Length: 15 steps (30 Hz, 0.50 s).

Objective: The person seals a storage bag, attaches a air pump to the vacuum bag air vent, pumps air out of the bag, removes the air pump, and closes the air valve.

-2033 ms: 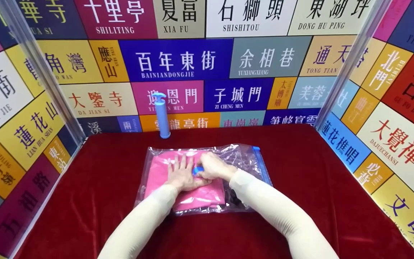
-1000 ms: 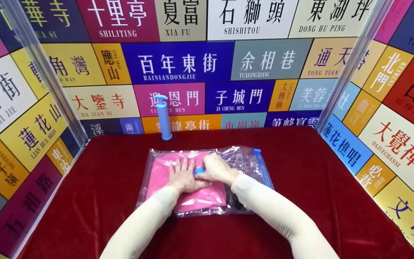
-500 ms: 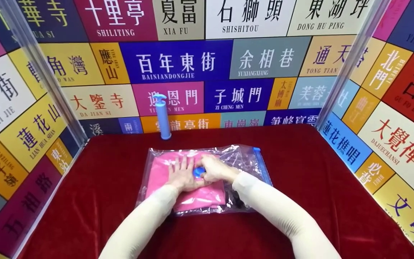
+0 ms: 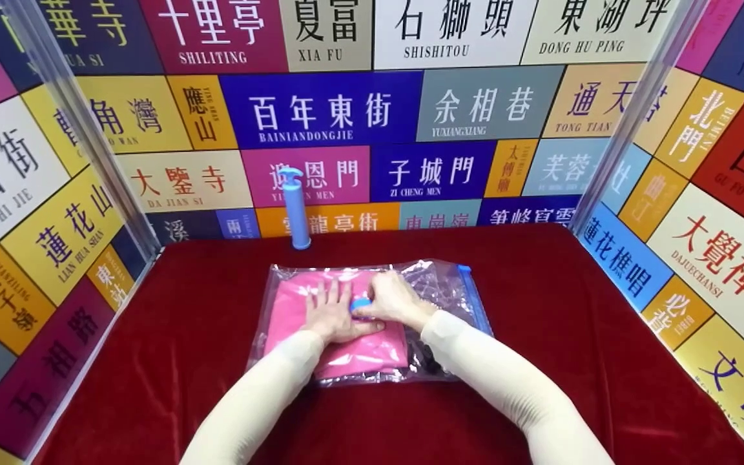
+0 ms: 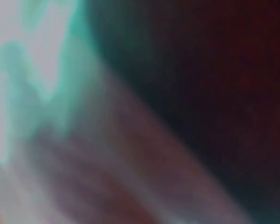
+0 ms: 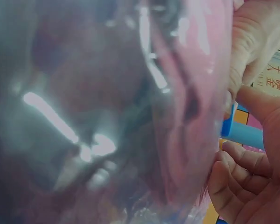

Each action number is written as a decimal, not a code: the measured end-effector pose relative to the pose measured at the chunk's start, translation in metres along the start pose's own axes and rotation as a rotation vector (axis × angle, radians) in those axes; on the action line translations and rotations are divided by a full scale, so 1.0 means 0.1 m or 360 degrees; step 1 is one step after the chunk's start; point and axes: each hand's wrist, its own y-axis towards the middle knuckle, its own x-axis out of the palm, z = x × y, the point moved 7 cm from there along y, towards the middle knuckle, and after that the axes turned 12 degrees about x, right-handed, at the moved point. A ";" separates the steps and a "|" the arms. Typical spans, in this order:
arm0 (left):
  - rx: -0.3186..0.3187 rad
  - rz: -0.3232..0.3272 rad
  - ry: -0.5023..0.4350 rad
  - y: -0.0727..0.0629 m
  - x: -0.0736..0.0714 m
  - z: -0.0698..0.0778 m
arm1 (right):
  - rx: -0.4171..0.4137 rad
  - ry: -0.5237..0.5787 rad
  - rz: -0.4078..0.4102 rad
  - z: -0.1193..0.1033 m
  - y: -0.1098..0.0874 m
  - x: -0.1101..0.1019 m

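The clear bag [image 4: 433,290] lies flat on the red table [image 4: 217,290], its long axis running left to right, its blue zip [image 4: 473,300] at the right end; pink cloth [image 4: 369,355] fills the left part. The left hand [image 4: 334,318] presses flat on it, fingers spread wide toward the far side. The right hand [image 4: 398,298] bends its fingers about the blue cap [image 4: 360,307]; whether they pinch it I cannot tell. At the table's far edge, the blue pump [image 4: 296,216] stands upright

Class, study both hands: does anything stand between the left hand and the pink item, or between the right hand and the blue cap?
For the left hand, yes: the clear bag lies between it and the pink item inside. Nothing visible stands between the right hand and the blue cap.
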 end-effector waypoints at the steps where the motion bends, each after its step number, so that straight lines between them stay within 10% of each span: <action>1: -0.0002 -0.0004 -0.0019 0.01 0.01 -0.01 | 0.0020 -0.0004 -0.0009 0.01 0.01 0.01; 15: 0.0022 0.0011 -0.0075 -0.03 0.00 -0.01 | -0.0081 0.0024 -0.0190 -0.06 0.01 0.09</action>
